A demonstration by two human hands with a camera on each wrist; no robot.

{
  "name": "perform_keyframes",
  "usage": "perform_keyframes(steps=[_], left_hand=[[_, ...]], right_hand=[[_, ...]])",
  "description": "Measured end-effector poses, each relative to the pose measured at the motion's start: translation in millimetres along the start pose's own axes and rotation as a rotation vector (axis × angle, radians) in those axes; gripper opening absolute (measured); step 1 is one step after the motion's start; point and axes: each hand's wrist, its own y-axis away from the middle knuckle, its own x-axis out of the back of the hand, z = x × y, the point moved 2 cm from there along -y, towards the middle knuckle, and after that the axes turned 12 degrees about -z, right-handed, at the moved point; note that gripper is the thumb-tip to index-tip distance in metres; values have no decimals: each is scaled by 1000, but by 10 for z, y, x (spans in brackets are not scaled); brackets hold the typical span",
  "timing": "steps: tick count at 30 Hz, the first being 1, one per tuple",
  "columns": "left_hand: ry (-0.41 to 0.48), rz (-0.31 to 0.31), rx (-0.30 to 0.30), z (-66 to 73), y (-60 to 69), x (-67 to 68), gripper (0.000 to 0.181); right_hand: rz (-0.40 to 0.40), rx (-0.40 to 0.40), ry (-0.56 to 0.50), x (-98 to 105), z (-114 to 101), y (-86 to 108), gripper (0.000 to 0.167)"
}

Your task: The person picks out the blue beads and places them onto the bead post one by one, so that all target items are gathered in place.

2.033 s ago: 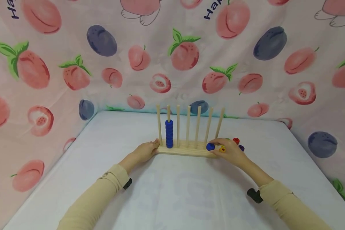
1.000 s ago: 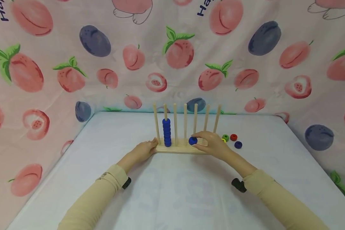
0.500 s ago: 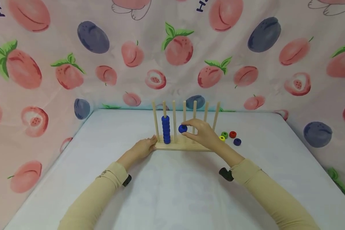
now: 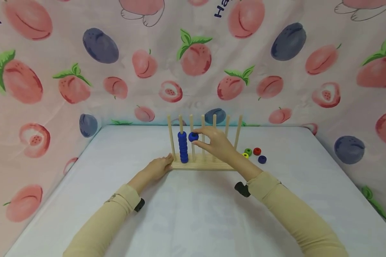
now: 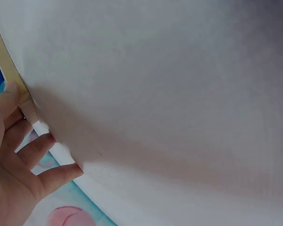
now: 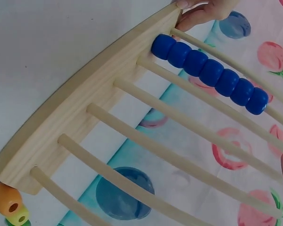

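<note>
A wooden peg rack point(image 4: 206, 166) with several upright pegs stands on the table. One peg near its left end carries a stack of blue beads point(image 4: 183, 147), seen closer as a blue row point(image 6: 211, 73) in the right wrist view. My left hand point(image 4: 157, 168) grips the left end of the base, the thumb point(image 5: 9, 96) on its face. Between thumb and forefinger my right hand point(image 4: 215, 142) pinches a blue bead point(image 4: 193, 136), held beside the upper part of the stack, in front of the neighbouring peg. Only fingertips of that hand show in the right wrist view; its bead is not visible there.
Right of the rack lie loose beads: green point(image 4: 248, 152), red point(image 4: 257, 151), yellow point(image 4: 245, 155) and dark blue point(image 4: 262, 159). An orange bead point(image 6: 5, 197) shows by the rack's end in the right wrist view. Fruit-print cloth point(image 4: 196, 89) hangs behind the white table point(image 4: 193, 214).
My right hand has carried the blue bead leftward and upward, from the rack's right end to beside the blue stack. The left hand keeps its hold on the base.
</note>
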Motion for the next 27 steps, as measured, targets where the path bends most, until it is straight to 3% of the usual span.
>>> perform_keyframes(steps=[7, 16, 27], left_hand=[[-5, 20, 6, -12, 18, 13, 49], [14, 7, 6, 8, 9, -15, 49], [9, 19, 12, 10, 18, -9, 48]], right_hand=[[50, 18, 48, 45, -93, -124, 35], [22, 9, 74, 45, -155, -231, 34], [58, 20, 28, 58, -168, -358, 36]])
